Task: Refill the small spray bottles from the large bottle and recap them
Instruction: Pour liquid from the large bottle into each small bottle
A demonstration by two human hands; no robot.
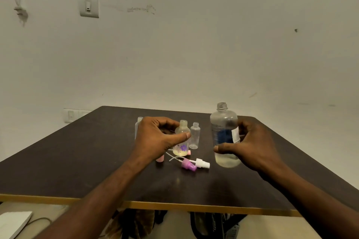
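Observation:
My right hand [252, 145] grips the large clear bottle [225, 134], which stands upright and uncapped on the dark table [77, 161] with a little pale liquid at its bottom. My left hand [157, 137] holds a small flower-printed bottle [182, 141] by its shoulder; it is uncapped and holds some yellowish liquid. A small clear empty bottle [194, 135] stands just right of it. Another small bottle [139, 122] is partly hidden behind my left hand. A purple spray cap [188, 165] and a white spray cap [202, 163] lie in front of the bottles.
A pink cap [160, 158] lies partly under my left wrist. The table's wooden front edge [174, 204] runs across the bottom. A white object [13, 223] and a cable lie on the floor at lower left.

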